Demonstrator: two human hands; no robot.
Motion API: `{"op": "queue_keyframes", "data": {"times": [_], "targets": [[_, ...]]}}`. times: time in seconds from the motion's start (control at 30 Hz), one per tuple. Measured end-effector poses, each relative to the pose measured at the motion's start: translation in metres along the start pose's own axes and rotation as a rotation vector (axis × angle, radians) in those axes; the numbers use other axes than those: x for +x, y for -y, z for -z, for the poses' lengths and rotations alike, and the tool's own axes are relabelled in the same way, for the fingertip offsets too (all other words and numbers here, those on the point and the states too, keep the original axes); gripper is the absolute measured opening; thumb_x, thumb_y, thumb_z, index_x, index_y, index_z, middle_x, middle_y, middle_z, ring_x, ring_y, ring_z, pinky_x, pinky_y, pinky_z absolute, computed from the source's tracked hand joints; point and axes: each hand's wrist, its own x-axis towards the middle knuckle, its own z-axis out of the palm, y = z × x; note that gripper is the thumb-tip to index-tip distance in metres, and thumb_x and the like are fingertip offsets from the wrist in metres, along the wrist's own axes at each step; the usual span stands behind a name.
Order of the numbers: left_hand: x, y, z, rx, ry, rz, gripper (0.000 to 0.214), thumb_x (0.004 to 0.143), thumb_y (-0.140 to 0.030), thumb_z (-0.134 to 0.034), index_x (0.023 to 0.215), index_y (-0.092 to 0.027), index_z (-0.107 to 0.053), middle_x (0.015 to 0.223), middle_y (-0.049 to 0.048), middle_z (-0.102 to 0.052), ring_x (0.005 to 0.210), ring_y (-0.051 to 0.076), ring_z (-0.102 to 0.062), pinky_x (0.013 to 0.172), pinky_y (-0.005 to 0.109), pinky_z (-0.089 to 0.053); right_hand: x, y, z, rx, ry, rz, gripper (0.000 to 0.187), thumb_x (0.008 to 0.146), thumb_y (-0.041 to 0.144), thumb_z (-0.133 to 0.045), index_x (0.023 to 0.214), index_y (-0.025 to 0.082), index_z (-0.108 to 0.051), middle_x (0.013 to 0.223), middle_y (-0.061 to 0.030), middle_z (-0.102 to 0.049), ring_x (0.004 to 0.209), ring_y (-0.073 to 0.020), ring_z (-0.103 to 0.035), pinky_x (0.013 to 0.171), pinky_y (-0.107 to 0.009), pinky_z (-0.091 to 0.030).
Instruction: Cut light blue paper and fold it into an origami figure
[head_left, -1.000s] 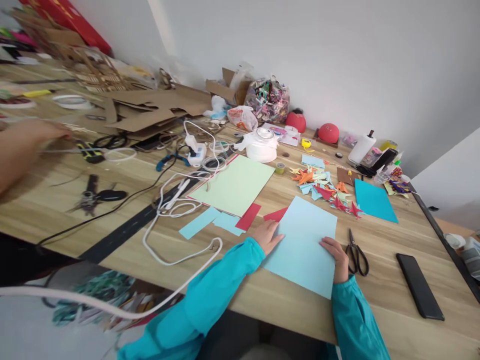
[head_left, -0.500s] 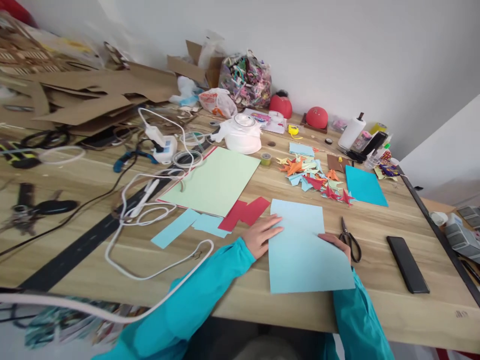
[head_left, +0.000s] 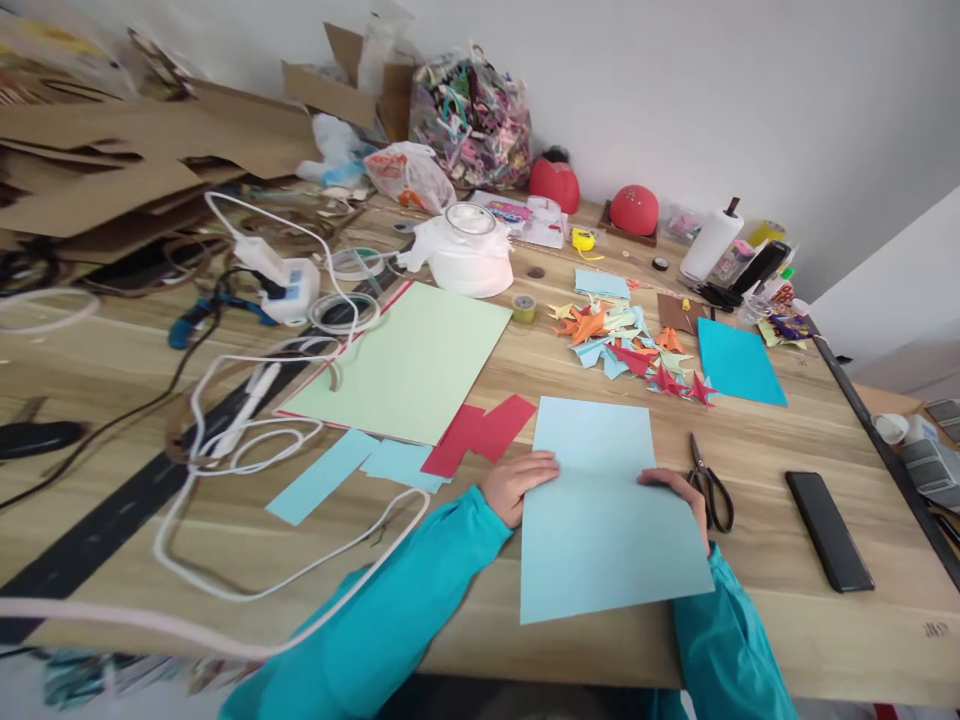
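A light blue paper sheet (head_left: 604, 510) lies at the near edge of the wooden table (head_left: 757, 630), its near corner raised over my right sleeve. My left hand (head_left: 516, 484) pinches the sheet's left edge, fingers lying on top. My right hand (head_left: 677, 490) grips the right edge, fingers curled and partly hidden behind the paper. Both arms wear teal sleeves. Black scissors (head_left: 709, 485) lie just right of my right hand. Red paper pieces (head_left: 480, 435) lie just beyond my left hand.
A pale green sheet (head_left: 405, 365) and light blue strips (head_left: 322, 478) lie to the left beside a looping white cable (head_left: 247, 440). A pile of folded paper shapes (head_left: 630, 350) and a teal sheet (head_left: 739, 362) sit behind. A black phone (head_left: 829, 530) lies right. Cardboard is stacked far left.
The view swung right and down. The light blue sheet turned from slanted to nearly straight and came nearer the table edge. Another person's arm at the far left left the view.
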Motion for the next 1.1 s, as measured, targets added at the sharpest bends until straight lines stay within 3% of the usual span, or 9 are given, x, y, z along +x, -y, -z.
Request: {"op": "queue_keyframes", "data": {"times": [0.17, 0.27, 0.37, 0.4, 0.5, 0.6, 0.8, 0.97, 1.1], "targets": [[-0.004, 0.002, -0.004, -0.018, -0.012, -0.036, 0.034, 0.088, -0.043, -0.049, 0.103, -0.017, -0.066, 0.107, 0.0139, -0.069, 0.113, 0.025, -0.059, 0.098, 0.044, -0.047, -0.003, -0.001, -0.003, -0.018, -0.021, -0.029, 0.038, 0.065, 0.031, -0.058, 0.100, 0.019, -0.064, 0.099, -0.0064, -0.068, 0.093, -0.0264, -0.060, 0.079, -0.034, -0.047], [-0.003, -0.003, 0.001, -0.019, 0.020, -0.010, 0.033, 0.089, -0.046, -0.048, 0.096, -0.020, -0.066, 0.104, 0.0103, -0.071, 0.110, 0.025, -0.061, 0.108, 0.050, -0.034, -0.006, -0.008, -0.008, 0.037, -0.121, 0.014, 0.038, 0.073, 0.037, -0.055, 0.106, 0.019, -0.058, 0.094, -0.0072, -0.068, 0.088, -0.0250, -0.062, 0.076, -0.035, -0.048], [0.001, -0.018, 0.008, -0.055, 0.035, 0.178, 0.031, 0.090, -0.042, -0.046, 0.108, -0.022, -0.063, 0.108, 0.0091, -0.070, 0.105, 0.023, -0.064, 0.113, 0.052, -0.026, -0.013, -0.017, -0.017, 0.048, -0.297, 0.032, 0.046, 0.080, 0.042, -0.054, 0.117, 0.017, -0.048, 0.083, -0.0063, -0.068, 0.071, -0.0212, -0.063, 0.067, -0.034, -0.049], [0.002, -0.024, 0.009, -0.060, 0.014, 0.237, 0.036, 0.089, -0.043, -0.047, 0.117, -0.023, -0.058, 0.111, 0.0095, -0.069, 0.106, 0.024, -0.064, 0.111, 0.052, -0.030, -0.015, -0.018, -0.020, 0.003, -0.368, 0.008, 0.047, 0.079, 0.042, -0.058, 0.117, 0.015, -0.048, 0.077, -0.0050, -0.066, 0.064, -0.0193, -0.062, 0.062, -0.032, -0.049], [0.009, -0.044, 0.008, -0.075, -0.113, 0.607, 0.050, 0.090, -0.036, -0.048, 0.136, -0.019, -0.039, 0.120, 0.0133, -0.064, 0.113, 0.025, -0.059, 0.094, 0.040, -0.052, -0.018, -0.019, -0.028, -0.112, -0.523, -0.092, 0.048, 0.082, 0.044, -0.058, 0.117, 0.011, -0.048, 0.056, 0.0028, -0.056, 0.047, -0.0132, -0.050, 0.049, -0.026, -0.041], [0.017, -0.059, 0.004, -0.098, -0.160, 0.746, 0.056, 0.090, -0.032, -0.049, 0.140, -0.017, -0.028, 0.129, 0.0173, -0.056, 0.100, 0.023, -0.066, 0.083, 0.034, -0.057, -0.019, -0.015, -0.031, -0.249, -0.545, -0.125, 0.051, 0.082, 0.045, -0.059, 0.116, 0.009, -0.050, 0.048, 0.0088, -0.043, 0.042, -0.0105, -0.040, 0.046, -0.023, -0.037], [0.032, -0.080, -0.003, 0.248, -0.201, 0.643, 0.043, 0.088, -0.019, -0.051, 0.130, -0.020, -0.041, 0.135, 0.0163, -0.046, 0.127, 0.029, -0.045, 0.099, 0.046, -0.046, -0.018, -0.003, -0.037, -0.585, -0.607, -0.108, 0.042, 0.081, 0.045, -0.062, 0.104, 0.010, -0.061, 0.050, 0.0047, -0.049, 0.041, -0.0091, -0.042, 0.043, -0.021, -0.038], [0.031, -0.097, -0.002, 0.246, -0.176, 0.634, 0.046, 0.085, -0.012, -0.053, 0.129, -0.020, -0.042, 0.138, 0.0166, -0.040, 0.125, 0.030, -0.046, 0.094, 0.044, -0.049, -0.022, -0.001, -0.039, -0.679, -0.588, -0.059, 0.032, 0.086, 0.040, -0.057, 0.098, 0.011, -0.064, 0.070, -0.0073, -0.067, 0.052, -0.0128, -0.057, 0.053, -0.023, -0.047], [0.029, -0.100, 0.005, 0.218, -0.099, 0.640, 0.052, 0.082, -0.010, -0.052, 0.132, -0.019, -0.040, 0.139, 0.0171, -0.038, 0.123, 0.031, -0.047, 0.090, 0.043, -0.051, -0.024, -0.002, -0.038, -0.734, -0.543, -0.064, 0.022, 0.088, 0.032, -0.055, 0.091, 0.014, -0.067, 0.078, -0.0094, -0.071, 0.064, -0.0158, -0.063, 0.062, -0.025, -0.051]]}}
